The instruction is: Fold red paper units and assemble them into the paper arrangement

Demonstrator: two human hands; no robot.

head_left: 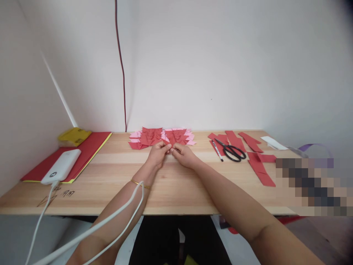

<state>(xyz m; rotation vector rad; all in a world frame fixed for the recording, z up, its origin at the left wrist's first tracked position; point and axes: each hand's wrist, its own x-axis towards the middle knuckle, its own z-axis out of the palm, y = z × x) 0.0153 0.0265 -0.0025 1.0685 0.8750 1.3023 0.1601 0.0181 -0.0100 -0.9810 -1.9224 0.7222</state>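
My left hand (158, 154) and my right hand (183, 154) meet at the middle of the wooden table (171, 184), fingertips pinched together on a small red folded paper piece (168, 146). Just behind them lies a spread of several red and pink folded paper pieces (161, 137) near the wall. A thin gold bangle (139, 183) circles my left wrist.
Black scissors (233, 151) and a pen (217, 150) lie on red paper strips (257, 162) at the right. Red sheets (82, 154), a white power bank (62, 166) with cable and a yellow object (74, 136) sit left. A dark red cord (121, 73) hangs down the wall.
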